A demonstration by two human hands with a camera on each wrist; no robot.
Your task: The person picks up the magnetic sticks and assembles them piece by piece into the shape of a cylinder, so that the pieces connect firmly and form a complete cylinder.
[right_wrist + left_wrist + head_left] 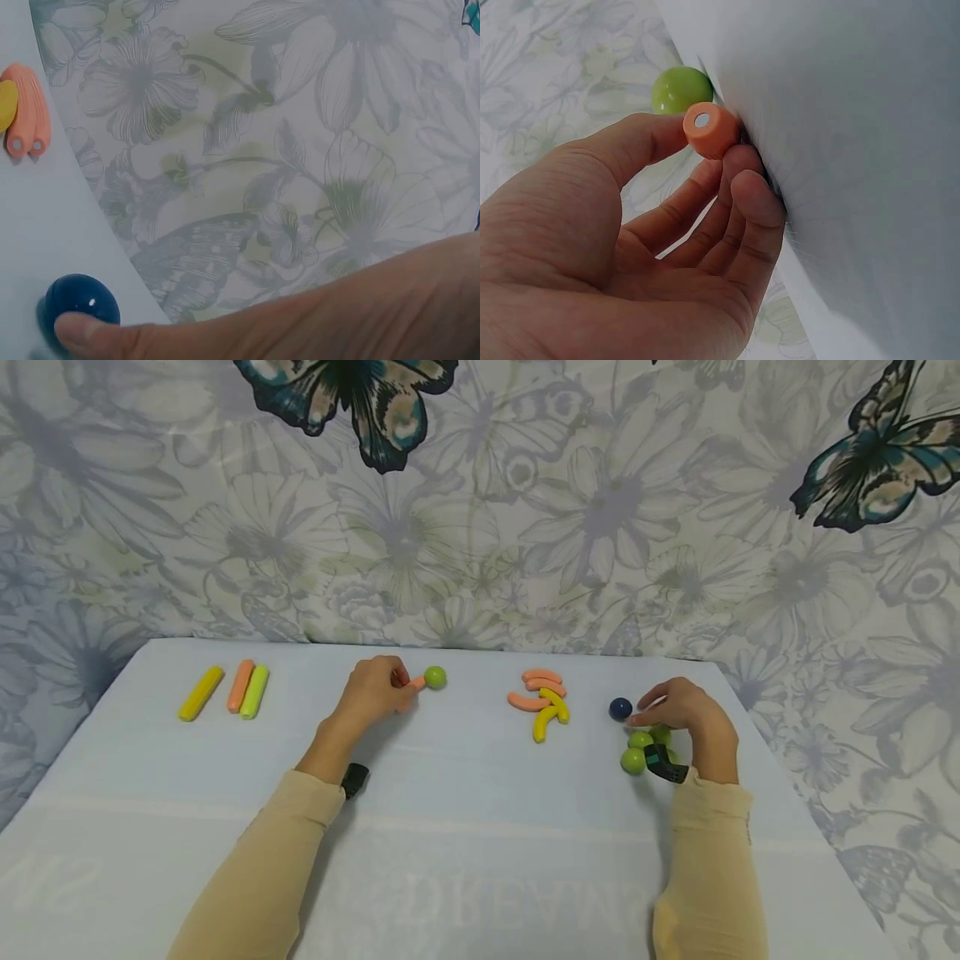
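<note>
My left hand (377, 686) pinches an orange magnetic rod (714, 132) between thumb and fingers near the table's far edge. A silver disc shows in the rod's near end. At its other end sits a green ball (435, 677), seen beyond the thumb in the left wrist view. On the right, my right hand (678, 703) hovers over several green balls (633, 762), its fingers loosely bent. Beside its fingertips lies a dark blue ball (620, 708); in the right wrist view the thumb overlaps this ball, and whether it touches I cannot tell.
Far left on the white table (480, 827) lie a yellow rod (201, 693), an orange rod (240, 686) and a lime rod (255, 692). Between the hands are curved orange pieces (528, 702) and curved yellow pieces (543, 725). Flowered wallpaper (480, 568) rises behind.
</note>
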